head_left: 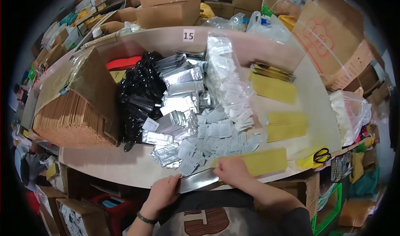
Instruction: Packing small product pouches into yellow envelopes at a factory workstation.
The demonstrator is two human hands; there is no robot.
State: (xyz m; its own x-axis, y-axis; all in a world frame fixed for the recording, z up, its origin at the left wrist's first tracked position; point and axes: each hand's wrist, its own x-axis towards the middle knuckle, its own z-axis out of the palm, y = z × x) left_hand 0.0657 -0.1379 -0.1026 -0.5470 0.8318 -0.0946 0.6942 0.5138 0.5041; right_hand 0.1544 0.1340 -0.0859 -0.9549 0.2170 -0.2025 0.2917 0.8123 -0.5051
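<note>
The left hand (164,191) gripped one end of a smooth, shiny silver strip (199,181); the right hand (232,171) was curled closed at its other end. The strip slanted by the surface's (98,159) curved front edge. Clockwise from it, a flat yellow sheet (267,159) stretched toward two o'clock, thin white slips (218,129) lay scattered at twelve, glossy foil packets (183,88) beyond, crinkled black plastic (141,84) at eleven. A carton (98,86) of tightly layered brown sheets limited room at ten; pale, smooth surface left space at nine.
</note>
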